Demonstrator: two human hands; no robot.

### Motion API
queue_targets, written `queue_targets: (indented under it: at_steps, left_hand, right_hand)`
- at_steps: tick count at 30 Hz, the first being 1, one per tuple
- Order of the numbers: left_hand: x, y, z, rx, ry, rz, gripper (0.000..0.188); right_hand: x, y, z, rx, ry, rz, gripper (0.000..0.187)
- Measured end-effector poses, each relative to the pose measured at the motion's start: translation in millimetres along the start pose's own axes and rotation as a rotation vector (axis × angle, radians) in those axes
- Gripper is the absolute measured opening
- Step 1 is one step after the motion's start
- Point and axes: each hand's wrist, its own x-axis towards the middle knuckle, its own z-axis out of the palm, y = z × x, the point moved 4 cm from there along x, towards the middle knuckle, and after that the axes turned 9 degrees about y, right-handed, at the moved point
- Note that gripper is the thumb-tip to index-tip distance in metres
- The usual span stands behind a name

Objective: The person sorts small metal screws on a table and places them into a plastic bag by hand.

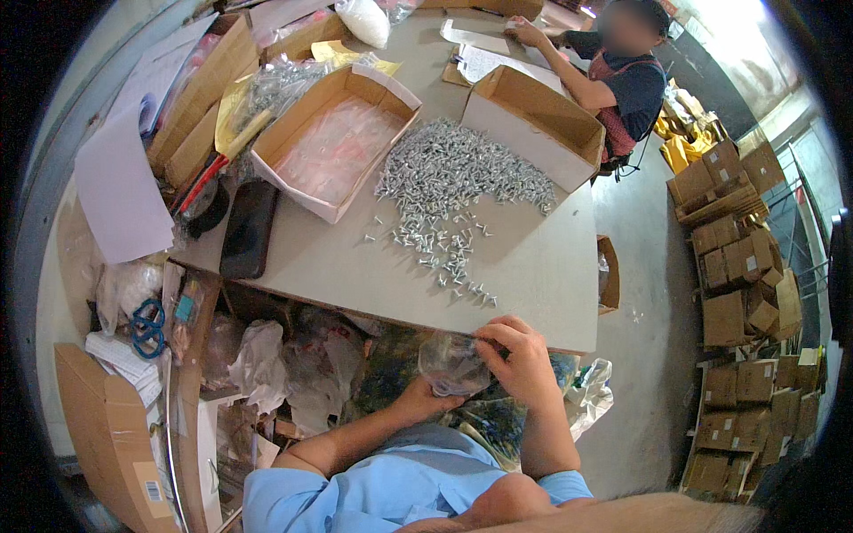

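Note:
In front of the table's near edge I hold a small clear plastic bag [451, 362]. My left hand [428, 401] is closed on its lower end. My right hand [518, 355] pinches it near the top right. What the bag contains, if anything, is too blurred to tell. Beyond my hands a wide pile of small silver screws [462, 164] covers part of the grey tabletop [333, 262], with a thin trail of loose ones running toward me. Left of the pile stands a white cardboard box [306, 197] with flat clear bags inside.
Another open white box [533, 124] sits behind the pile. A black phone-like slab [248, 230] lies at the table's left edge, near papers [124, 191] and scissors with blue handles [148, 329]. A co-worker [626, 89] is at the far right. Stacked cartons [729, 302] line the floor.

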Motion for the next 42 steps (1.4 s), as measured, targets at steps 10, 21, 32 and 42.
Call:
queue_targets:
  at_steps: [10, 21, 32, 42]
  left_hand:
    - [-2.7, 4.1, -0.6, -0.103, -0.035, -0.046, 0.042]
    - [-5.7, 4.7, -0.3, 0.015, -0.120, 0.006, 0.027]
    - [-2.0, -0.4, 0.9, -0.011, -0.100, -0.021, 0.032]
    - [-2.8, -7.8, -0.5, -0.121, -0.098, -0.001, 0.030]
  right_hand:
    - [41.1, 12.4, 24.6, -0.293, 0.249, -0.151, 0.015]
    - [28.8, -8.2, 26.9, -0.025, -0.043, 0.074, 0.023]
    - [51.4, 0.4, 45.2, -0.313, 0.246, -0.136, 0.017]
    - [26.4, -24.0, 30.0, -0.057, -0.344, -0.088, 0.013]
